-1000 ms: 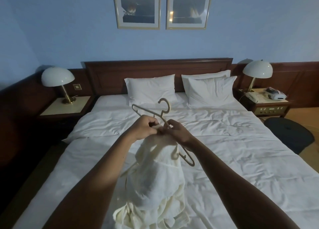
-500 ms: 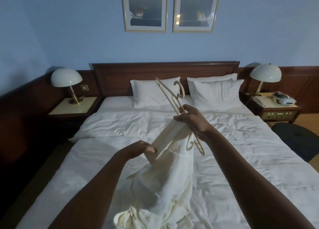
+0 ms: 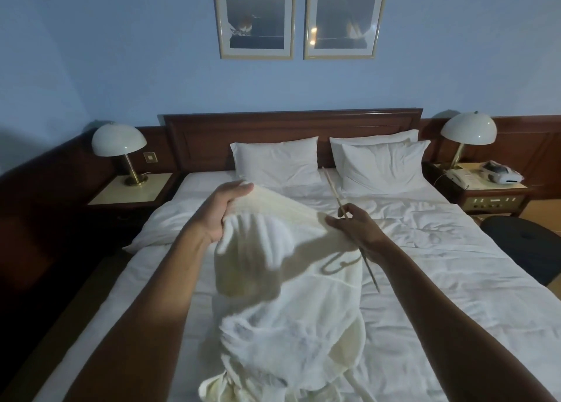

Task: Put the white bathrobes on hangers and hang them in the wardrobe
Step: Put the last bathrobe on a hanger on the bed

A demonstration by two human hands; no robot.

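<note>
Both arms reached out over the bed (image 3: 425,250). Left hand (image 3: 221,210) gripped a fold of the white bathrobe (image 3: 273,280), fingers tucked behind the cloth. Right hand (image 3: 355,228) pinched the robe's top edge together with a thin hanger (image 3: 334,189), seen edge-on and tilted; its hook shadow fell on the robe. Rest of robe hung bunched on the duvet. Pillows (image 3: 276,162), headboard (image 3: 291,128), two dome lamps (image 3: 119,140), phone (image 3: 460,177) on right nightstand (image 3: 491,195).

Open duvet (image 3: 425,265) on the bed's right and far half; pillows (image 3: 277,162) block the far end; lamps (image 3: 119,140) crowd both nightstands.
</note>
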